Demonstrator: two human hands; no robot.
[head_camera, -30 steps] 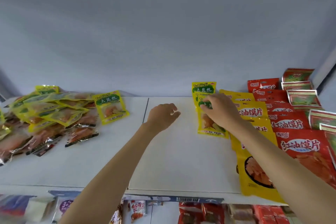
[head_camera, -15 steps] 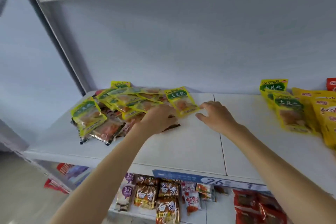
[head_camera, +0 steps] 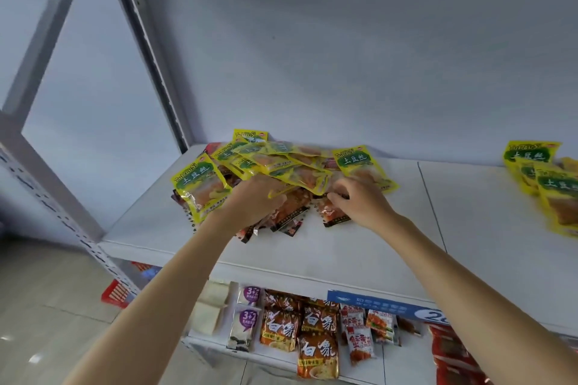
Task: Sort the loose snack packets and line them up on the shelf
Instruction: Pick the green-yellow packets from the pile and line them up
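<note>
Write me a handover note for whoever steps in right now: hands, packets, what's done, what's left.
Left hand: in the loose pile, fingers curled among packets; exact grip hidden.
Right hand: pinching at a dark packet on the pile's right edge.
Done: a few yellow packets lined up at the far right of the shelf.
Left: the pile, yellow and dark packets mixed, needs sorting and lining up.

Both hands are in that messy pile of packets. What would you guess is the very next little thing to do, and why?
Probably lift out one yellow packet with the left hand. Its fingers are already under the packet's edge, while the right hand fingers a dark orange packet in the jumbled pile. A neat row of yellow packets waits further right on the shelf.
</note>
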